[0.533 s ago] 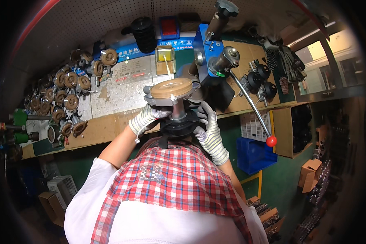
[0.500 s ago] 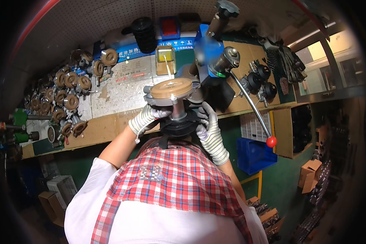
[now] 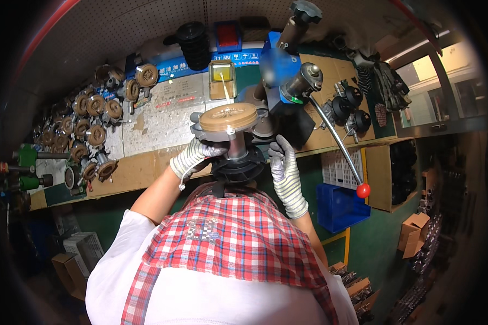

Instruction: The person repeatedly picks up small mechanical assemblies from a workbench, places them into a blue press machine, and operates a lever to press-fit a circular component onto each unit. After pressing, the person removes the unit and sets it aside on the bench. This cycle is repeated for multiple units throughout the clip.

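Observation:
A motor assembly stands in front of my chest at the bench edge. It has a brown finned wheel point(image 3: 229, 115) in a grey metal housing on top, a silver shaft-like body below, and a black fan wheel point(image 3: 238, 167) at the bottom. My left hand point(image 3: 192, 157), in a striped glove, is closed on its left side under the housing; its fingertips are partly hidden. A white cable with a small plug point(image 3: 182, 186) dangles by that wrist. My right hand point(image 3: 285, 170), also gloved, is raised just right of the black wheel, apart from it, fingers loosely bent and holding nothing visible.
Behind the assembly stands a blue press point(image 3: 282, 70) with a long lever ending in a red knob point(image 3: 363, 190). Several brown-wheeled units point(image 3: 96, 105) crowd the bench's left; black-wheeled units point(image 3: 340, 108) lie right. A yellow-filled container point(image 3: 222, 72) holds a stick. A blue bin point(image 3: 339, 208) sits below.
My right hand has come away from the black fan wheel and moved slightly right. My left hand keeps its hold, and the assembly has hardly shifted.

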Tool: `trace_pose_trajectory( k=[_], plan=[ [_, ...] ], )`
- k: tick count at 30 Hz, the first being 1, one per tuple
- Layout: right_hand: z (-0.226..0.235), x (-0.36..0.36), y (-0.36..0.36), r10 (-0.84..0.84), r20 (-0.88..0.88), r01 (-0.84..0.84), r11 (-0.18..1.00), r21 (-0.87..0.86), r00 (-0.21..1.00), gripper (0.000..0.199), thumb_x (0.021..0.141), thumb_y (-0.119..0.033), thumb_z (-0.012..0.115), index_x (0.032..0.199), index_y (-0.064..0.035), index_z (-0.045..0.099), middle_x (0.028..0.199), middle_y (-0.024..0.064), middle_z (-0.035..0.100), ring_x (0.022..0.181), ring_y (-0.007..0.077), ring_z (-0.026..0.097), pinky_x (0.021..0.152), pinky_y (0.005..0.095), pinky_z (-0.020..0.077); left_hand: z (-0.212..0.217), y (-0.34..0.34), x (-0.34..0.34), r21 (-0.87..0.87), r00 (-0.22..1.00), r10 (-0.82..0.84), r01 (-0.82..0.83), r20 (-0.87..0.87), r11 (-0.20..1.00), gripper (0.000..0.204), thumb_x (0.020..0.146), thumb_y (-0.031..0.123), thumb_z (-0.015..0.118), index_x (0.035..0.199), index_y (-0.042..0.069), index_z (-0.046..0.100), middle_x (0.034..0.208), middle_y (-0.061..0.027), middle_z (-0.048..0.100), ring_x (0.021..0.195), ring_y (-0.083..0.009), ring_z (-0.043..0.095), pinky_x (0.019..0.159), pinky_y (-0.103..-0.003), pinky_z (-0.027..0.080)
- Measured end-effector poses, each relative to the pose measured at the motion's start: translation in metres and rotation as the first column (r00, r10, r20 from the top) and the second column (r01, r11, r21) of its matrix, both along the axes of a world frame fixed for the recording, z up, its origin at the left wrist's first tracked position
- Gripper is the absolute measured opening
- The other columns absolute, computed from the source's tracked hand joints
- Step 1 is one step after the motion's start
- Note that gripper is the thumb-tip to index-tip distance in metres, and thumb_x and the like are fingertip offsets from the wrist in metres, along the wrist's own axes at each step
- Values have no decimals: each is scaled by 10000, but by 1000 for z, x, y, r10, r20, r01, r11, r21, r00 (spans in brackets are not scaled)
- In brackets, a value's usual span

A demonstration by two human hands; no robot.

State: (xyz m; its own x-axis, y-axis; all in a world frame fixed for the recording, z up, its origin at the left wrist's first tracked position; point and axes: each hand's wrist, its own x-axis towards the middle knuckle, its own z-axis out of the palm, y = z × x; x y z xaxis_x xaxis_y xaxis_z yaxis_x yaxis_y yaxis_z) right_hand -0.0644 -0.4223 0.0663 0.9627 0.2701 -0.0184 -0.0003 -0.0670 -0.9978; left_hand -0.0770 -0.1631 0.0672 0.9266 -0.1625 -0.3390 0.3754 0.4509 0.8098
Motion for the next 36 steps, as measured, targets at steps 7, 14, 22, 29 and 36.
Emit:
trace_pose_trajectory(
  k=[7,14,22,29,36],
  plan=[
    [-19,9,-6,11,47,-7,997,-81,999,686,906,-475,589,1377,-17,391,1177,143,518,997,154,541,885,282,455,-5,5,11,244,986,-45,4,159,970,692,682,149,828,1280,51,494,1150,-41,599,1027,-178,578,883,-340,501],
    [-121,63,-82,-232,-36,155,748,-646,972,427,894,-319,586,1186,-8,581,1142,217,580,1013,322,615,914,375,473,-158,31,9,935,986,-169,64,-5,349,451,944,342,528,1293,57,513,1214,-102,617,1124,-229,567,982,-332,431],
    [-190,161,-110,-87,76,94,214,-972,993,452,861,-375,535,1220,-102,565,1176,211,587,1144,385,505,991,469,400,-307,7,-29,793,825,365,-539,431,282,429,836,221,683,1200,37,548,1179,-101,602,1054,-224,574,907,-355,465],
    [-203,174,-116,-150,68,110,294,-950,986,395,886,-261,538,1260,-133,530,1190,194,579,1106,386,543,960,438,433,-282,8,-62,893,912,246,-384,328,236,472,839,122,660,1274,53,489,1247,-91,558,1140,-225,515,995,-377,405],
    [-173,146,-185,-408,-79,402,912,-82,909,343,898,-199,554,1207,-51,541,1157,139,590,1090,291,554,946,396,453,-233,-4,-157,922,769,524,-377,365,-87,411,839,64,624,1227,-15,511,1279,-219,456,1183,-333,473,1021,-395,383]
  ],
)
